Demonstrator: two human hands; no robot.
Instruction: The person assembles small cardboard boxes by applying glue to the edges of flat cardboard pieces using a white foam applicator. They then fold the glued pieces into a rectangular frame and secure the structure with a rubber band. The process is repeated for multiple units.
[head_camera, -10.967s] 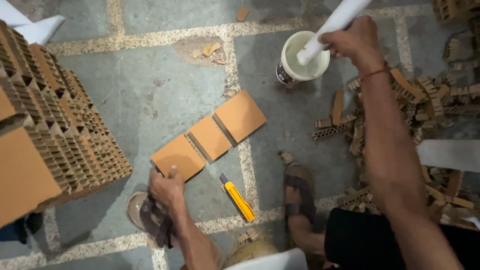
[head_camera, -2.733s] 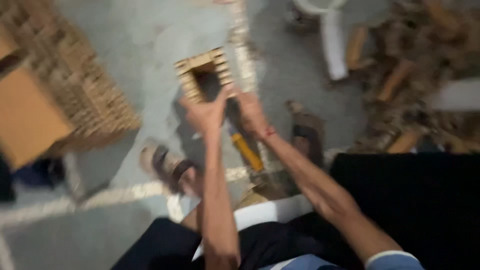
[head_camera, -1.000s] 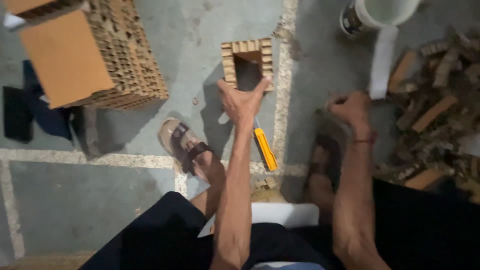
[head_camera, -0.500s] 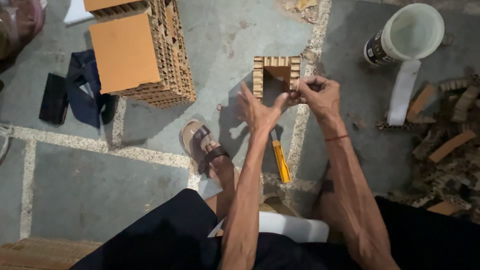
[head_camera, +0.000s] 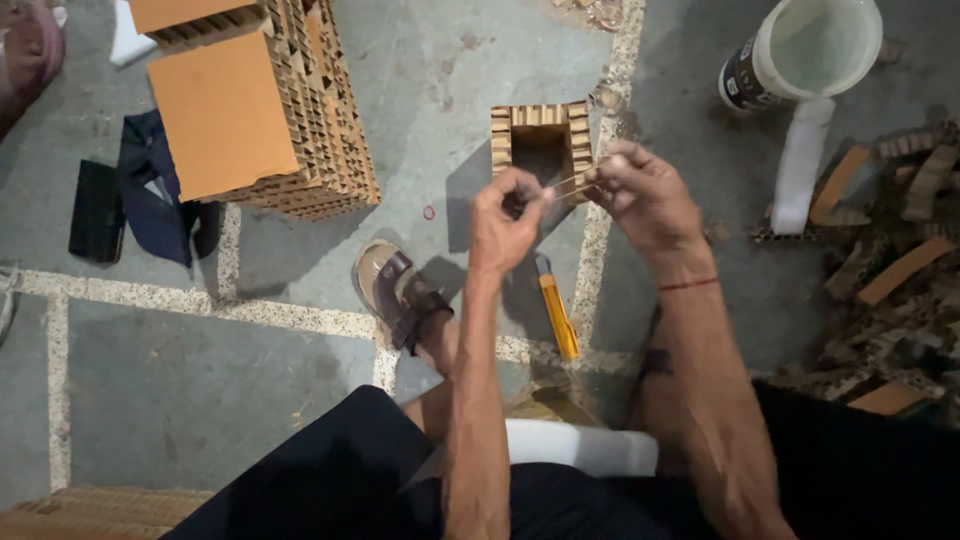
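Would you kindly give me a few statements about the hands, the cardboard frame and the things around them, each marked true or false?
1. Both hands, left hand and right hand, stretch a rubber band between them. True.
2. The corrugated cardboard frame lies on top of the big cardboard stack. False: it lies on the floor, apart from the stack.
3. The yellow utility knife lies on the floor below the hands. True.
4. The white bucket is held in the right hand. False: it sits on the floor, untouched.
5. A small red ring lies on the floor. True.
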